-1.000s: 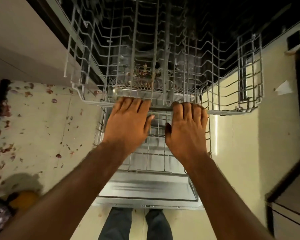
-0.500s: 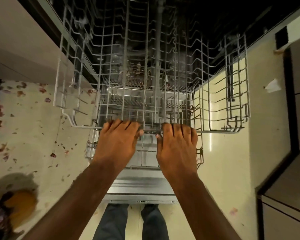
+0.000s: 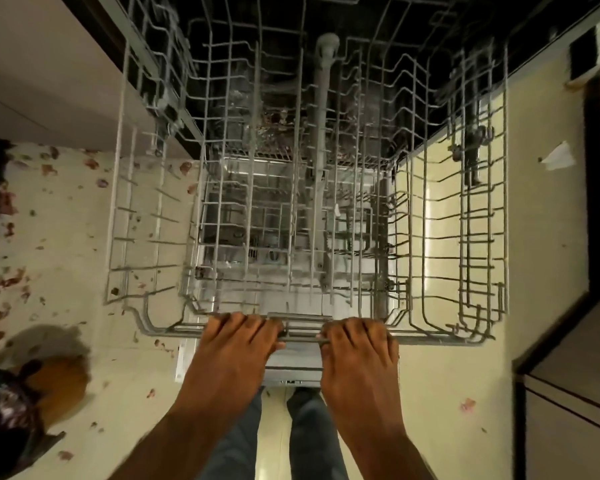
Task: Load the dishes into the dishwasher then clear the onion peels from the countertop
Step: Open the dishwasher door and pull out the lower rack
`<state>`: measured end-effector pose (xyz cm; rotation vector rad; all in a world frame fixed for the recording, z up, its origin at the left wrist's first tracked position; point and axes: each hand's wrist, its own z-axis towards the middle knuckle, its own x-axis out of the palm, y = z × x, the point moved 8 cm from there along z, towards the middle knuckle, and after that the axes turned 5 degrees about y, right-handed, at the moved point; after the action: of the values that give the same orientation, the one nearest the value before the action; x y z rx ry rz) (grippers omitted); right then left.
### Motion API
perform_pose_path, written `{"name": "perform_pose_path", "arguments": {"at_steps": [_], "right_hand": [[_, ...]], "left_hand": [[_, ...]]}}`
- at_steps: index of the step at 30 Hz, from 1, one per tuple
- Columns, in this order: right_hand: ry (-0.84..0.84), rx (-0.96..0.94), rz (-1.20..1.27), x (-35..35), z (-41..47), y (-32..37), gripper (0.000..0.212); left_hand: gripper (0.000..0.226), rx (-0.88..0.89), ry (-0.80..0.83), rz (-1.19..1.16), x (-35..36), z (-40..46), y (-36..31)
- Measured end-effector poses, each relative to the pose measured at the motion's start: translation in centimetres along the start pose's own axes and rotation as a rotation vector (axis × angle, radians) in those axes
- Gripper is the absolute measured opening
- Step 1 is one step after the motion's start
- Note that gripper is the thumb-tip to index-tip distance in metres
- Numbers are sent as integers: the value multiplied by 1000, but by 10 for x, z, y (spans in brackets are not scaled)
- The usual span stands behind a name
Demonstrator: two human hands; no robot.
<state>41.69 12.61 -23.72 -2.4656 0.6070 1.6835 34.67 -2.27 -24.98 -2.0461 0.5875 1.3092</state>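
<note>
the upper rack (image 3: 312, 209) is sliding further out of the dishwasher (image 3: 378, 36) than a second ago, opening room for loading; no dishes are showing in it, and the lower rack (image 3: 253, 237) under it is looking bare too. left hand (image 3: 236, 351) and right hand (image 3: 359, 355) are curling over the upper rack's front rail. onion peels (image 3: 11, 282) are lying on the floor (image 3: 66, 237), left of the upper rack
</note>
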Motion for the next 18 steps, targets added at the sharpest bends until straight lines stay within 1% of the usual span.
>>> {"name": "perform_pose_path", "arguments": {"at_steps": [4, 7, 9, 11, 14, 15, 18], "right_hand": [[69, 21, -7, 6, -10, -3, 49], [150, 5, -26, 15, -15, -2, 59], [231, 0, -19, 21, -20, 3, 61], [275, -10, 5, 24, -25, 7, 61], [335, -53, 23, 21, -33, 14, 61], [390, -72, 17, 20, -35, 16, 61], [510, -66, 14, 10, -40, 15, 67]], "left_hand": [[59, -38, 8, -65, 10, -10, -9], [54, -90, 79, -73, 16, -12, -11], [48, -145, 160, -87, 26, -19, -9], [43, -177, 224, -104, 26, -27, -9], [52, -210, 434, -80, 22, -37, -13], [54, -223, 477, -73, 16, -38, -15], [55, -254, 491, -103, 0, -41, -26]]}}
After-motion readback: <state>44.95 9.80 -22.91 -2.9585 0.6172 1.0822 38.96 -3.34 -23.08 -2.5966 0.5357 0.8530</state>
